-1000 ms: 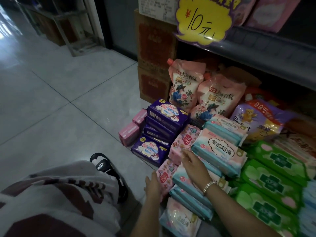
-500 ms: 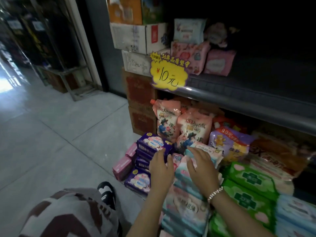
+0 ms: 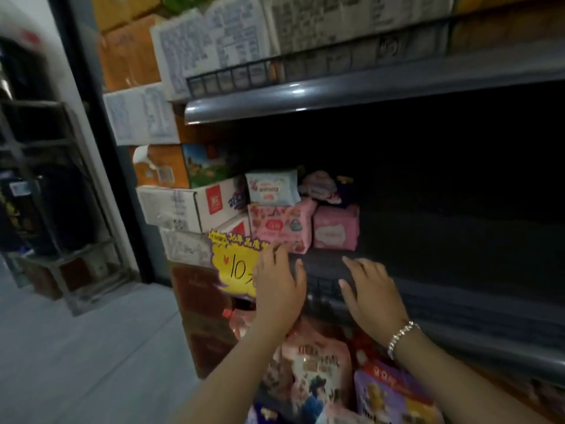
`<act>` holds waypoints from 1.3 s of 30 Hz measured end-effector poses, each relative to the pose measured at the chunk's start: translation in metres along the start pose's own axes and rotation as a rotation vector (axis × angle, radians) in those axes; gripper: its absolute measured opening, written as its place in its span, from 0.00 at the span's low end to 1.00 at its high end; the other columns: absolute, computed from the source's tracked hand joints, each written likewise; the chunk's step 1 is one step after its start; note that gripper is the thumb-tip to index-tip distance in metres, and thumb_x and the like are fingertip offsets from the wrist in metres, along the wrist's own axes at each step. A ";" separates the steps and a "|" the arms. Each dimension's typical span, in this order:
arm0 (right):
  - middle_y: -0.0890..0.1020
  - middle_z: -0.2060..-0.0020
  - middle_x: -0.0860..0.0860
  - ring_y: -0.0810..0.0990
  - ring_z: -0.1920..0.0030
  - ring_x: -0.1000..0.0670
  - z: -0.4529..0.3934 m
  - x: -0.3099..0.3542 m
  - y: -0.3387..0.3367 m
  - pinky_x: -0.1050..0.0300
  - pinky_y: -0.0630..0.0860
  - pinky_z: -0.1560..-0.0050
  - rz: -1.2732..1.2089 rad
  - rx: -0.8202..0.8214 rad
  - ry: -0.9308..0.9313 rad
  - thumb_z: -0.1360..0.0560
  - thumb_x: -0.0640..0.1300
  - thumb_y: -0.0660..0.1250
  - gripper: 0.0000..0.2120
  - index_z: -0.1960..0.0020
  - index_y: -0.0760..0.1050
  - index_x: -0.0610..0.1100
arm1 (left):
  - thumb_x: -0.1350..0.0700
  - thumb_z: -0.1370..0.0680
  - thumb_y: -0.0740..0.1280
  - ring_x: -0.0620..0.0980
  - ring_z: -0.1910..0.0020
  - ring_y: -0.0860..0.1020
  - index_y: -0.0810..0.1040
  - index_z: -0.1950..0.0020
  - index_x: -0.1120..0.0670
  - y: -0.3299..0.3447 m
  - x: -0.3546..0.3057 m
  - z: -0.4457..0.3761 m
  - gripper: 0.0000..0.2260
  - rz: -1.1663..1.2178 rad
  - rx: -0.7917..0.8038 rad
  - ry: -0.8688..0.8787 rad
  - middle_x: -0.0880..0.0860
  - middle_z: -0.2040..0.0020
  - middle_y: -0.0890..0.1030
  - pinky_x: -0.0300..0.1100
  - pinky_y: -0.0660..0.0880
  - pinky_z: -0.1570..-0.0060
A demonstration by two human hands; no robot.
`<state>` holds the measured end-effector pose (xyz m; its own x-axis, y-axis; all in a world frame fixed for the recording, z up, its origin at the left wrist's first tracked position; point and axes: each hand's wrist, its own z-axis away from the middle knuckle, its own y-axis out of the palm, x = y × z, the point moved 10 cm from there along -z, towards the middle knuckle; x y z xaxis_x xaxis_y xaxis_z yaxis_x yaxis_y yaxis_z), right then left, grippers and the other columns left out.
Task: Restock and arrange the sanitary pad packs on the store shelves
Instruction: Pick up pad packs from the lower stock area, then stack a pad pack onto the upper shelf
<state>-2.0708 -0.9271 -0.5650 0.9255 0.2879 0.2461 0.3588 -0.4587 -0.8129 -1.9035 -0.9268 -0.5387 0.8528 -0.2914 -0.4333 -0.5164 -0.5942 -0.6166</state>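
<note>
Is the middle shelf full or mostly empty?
Mostly empty: the middle shelf holds only a few packs at its left end; the rest is dark and bare.

We can see two bare arms with no sleeves on them at all. Our left hand (image 3: 279, 289) wears nothing, no ring and no band. Our right hand (image 3: 371, 293) has a shiny silver bracelet (image 3: 403, 337) around the wrist. It is made of small beads or links in a row, and they catch the light. The nails are short and plain.
</note>
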 end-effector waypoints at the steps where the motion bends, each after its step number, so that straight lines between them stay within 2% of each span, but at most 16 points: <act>1: 0.70 0.33 0.48 0.67 0.34 0.47 -0.013 -0.003 0.010 0.54 0.64 0.34 -0.054 0.049 0.000 0.19 0.50 0.56 0.23 0.25 0.62 0.44 | 0.49 0.20 0.55 0.57 0.33 0.68 0.72 0.34 0.59 0.005 0.006 -0.019 0.20 -0.038 0.024 -0.018 0.57 0.34 0.72 0.50 0.62 0.33; 3: 0.65 0.30 0.48 0.62 0.30 0.48 -0.037 -0.005 0.024 0.57 0.61 0.31 -0.162 0.117 0.016 0.18 0.52 0.55 0.25 0.24 0.57 0.45 | 0.52 0.19 0.58 0.58 0.31 0.65 0.68 0.30 0.60 0.012 0.017 -0.056 0.20 -0.114 0.054 -0.033 0.59 0.30 0.68 0.50 0.60 0.31; 5: 0.64 0.28 0.48 0.61 0.29 0.48 -0.062 -0.001 0.034 0.57 0.60 0.29 -0.272 0.135 0.025 0.18 0.52 0.55 0.25 0.24 0.57 0.44 | 0.52 0.20 0.61 0.61 0.31 0.65 0.64 0.29 0.63 0.012 0.029 -0.092 0.23 -0.101 0.037 -0.047 0.62 0.30 0.66 0.51 0.62 0.32; 9: 0.64 0.28 0.46 0.62 0.28 0.48 -0.114 0.008 0.052 0.68 0.54 0.35 -0.572 0.124 0.064 0.18 0.48 0.57 0.25 0.24 0.58 0.42 | 0.52 0.22 0.67 0.60 0.31 0.65 0.57 0.25 0.61 0.026 0.077 -0.156 0.31 0.176 0.114 -0.321 0.62 0.29 0.64 0.49 0.65 0.34; 12: 0.58 0.24 0.50 0.63 0.28 0.51 -0.148 0.011 0.076 0.64 0.61 0.35 -0.722 0.131 0.125 0.18 0.51 0.56 0.28 0.22 0.50 0.47 | 0.56 0.27 0.74 0.57 0.36 0.74 0.62 0.28 0.61 0.044 0.104 -0.182 0.32 0.360 0.179 -0.491 0.58 0.33 0.74 0.46 0.73 0.41; 15: 0.59 0.25 0.52 0.64 0.28 0.51 -0.167 0.010 0.094 0.58 0.63 0.33 -0.820 0.096 0.185 0.19 0.55 0.55 0.29 0.22 0.48 0.51 | 0.60 0.25 0.72 0.55 0.36 0.74 0.71 0.32 0.62 0.065 0.114 -0.189 0.23 0.493 0.304 -0.536 0.56 0.37 0.76 0.38 0.72 0.45; 17: 0.62 0.25 0.51 0.62 0.26 0.48 -0.175 0.005 0.102 0.55 0.61 0.29 -0.846 0.073 0.204 0.20 0.56 0.56 0.30 0.22 0.50 0.51 | 0.50 0.29 0.75 0.50 0.42 0.76 0.77 0.40 0.57 0.070 0.125 -0.194 0.21 0.455 0.355 -0.528 0.52 0.44 0.79 0.39 0.71 0.45; 19: 0.60 0.24 0.52 0.59 0.25 0.46 -0.178 0.000 0.112 0.48 0.60 0.26 -0.856 0.125 0.245 0.20 0.59 0.55 0.31 0.21 0.49 0.53 | 0.35 0.44 0.79 0.50 0.44 0.78 0.80 0.45 0.54 0.077 0.130 -0.197 0.34 0.474 0.407 -0.517 0.49 0.47 0.82 0.42 0.70 0.42; 21: 0.58 0.23 0.53 0.55 0.23 0.45 -0.177 -0.002 0.118 0.45 0.58 0.26 -0.883 0.186 0.282 0.20 0.62 0.53 0.31 0.22 0.47 0.56 | 0.30 0.54 0.79 0.51 0.44 0.79 0.77 0.39 0.52 0.086 0.139 -0.205 0.49 0.510 0.399 -0.494 0.50 0.44 0.83 0.48 0.72 0.38; 25: 0.60 0.24 0.52 0.61 0.25 0.46 -0.167 0.002 0.106 0.50 0.61 0.29 -0.998 0.200 0.324 0.21 0.63 0.52 0.31 0.22 0.46 0.58 | 0.35 0.41 0.78 0.54 0.38 0.75 0.63 0.27 0.54 0.077 0.118 -0.191 0.50 0.635 0.396 -0.523 0.52 0.35 0.76 0.46 0.71 0.39; 28: 0.61 0.24 0.52 0.62 0.26 0.46 -0.157 0.008 0.096 0.49 0.61 0.29 -1.065 0.235 0.364 0.22 0.65 0.52 0.33 0.22 0.45 0.57 | 0.40 0.38 0.77 0.53 0.38 0.75 0.67 0.34 0.53 0.058 0.105 -0.178 0.39 0.711 0.382 -0.509 0.50 0.39 0.78 0.53 0.67 0.35; 30: 0.61 0.25 0.51 0.63 0.26 0.44 -0.152 0.015 0.088 0.45 0.61 0.29 -1.096 0.252 0.385 0.23 0.68 0.51 0.34 0.22 0.45 0.59 | 0.42 0.38 0.76 0.54 0.39 0.76 0.66 0.34 0.53 0.047 0.102 -0.169 0.38 0.755 0.355 -0.513 0.51 0.40 0.79 0.55 0.70 0.36; 33: 0.63 0.25 0.49 0.63 0.27 0.43 -0.142 0.022 0.075 0.39 0.63 0.29 -1.203 0.253 0.438 0.34 0.79 0.50 0.44 0.23 0.47 0.62 | 0.45 0.32 0.75 0.51 0.43 0.76 0.68 0.36 0.52 0.038 0.089 -0.157 0.29 0.754 0.351 -0.490 0.49 0.44 0.79 0.49 0.71 0.42; 34: 0.64 0.25 0.49 0.64 0.27 0.42 -0.138 0.023 0.069 0.38 0.64 0.30 -1.232 0.240 0.449 0.34 0.78 0.50 0.43 0.23 0.50 0.61 | 0.46 0.31 0.74 0.50 0.44 0.76 0.68 0.37 0.51 0.035 0.083 -0.153 0.27 0.757 0.346 -0.483 0.48 0.45 0.79 0.48 0.70 0.44; 36: 0.67 0.28 0.48 0.66 0.29 0.43 -0.127 0.021 0.053 0.39 0.67 0.32 -1.241 0.194 0.466 0.29 0.73 0.51 0.37 0.24 0.56 0.57 | 0.44 0.34 0.75 0.49 0.44 0.77 0.70 0.37 0.51 0.031 0.067 -0.145 0.29 0.762 0.355 -0.458 0.48 0.44 0.80 0.47 0.70 0.46; 39: 0.73 0.34 0.50 0.70 0.32 0.45 -0.109 0.007 0.025 0.41 0.69 0.34 -1.255 0.106 0.483 0.37 0.77 0.53 0.44 0.26 0.61 0.56 | 0.43 0.34 0.75 0.49 0.43 0.77 0.70 0.34 0.51 0.029 0.036 -0.132 0.32 0.794 0.383 -0.416 0.49 0.41 0.79 0.46 0.71 0.47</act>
<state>-2.0425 -1.0281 -0.5258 -0.0601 0.1296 0.9897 0.9973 -0.0333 0.0649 -1.8771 -1.0531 -0.4857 0.1877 -0.1708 -0.9673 -0.9822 -0.0338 -0.1847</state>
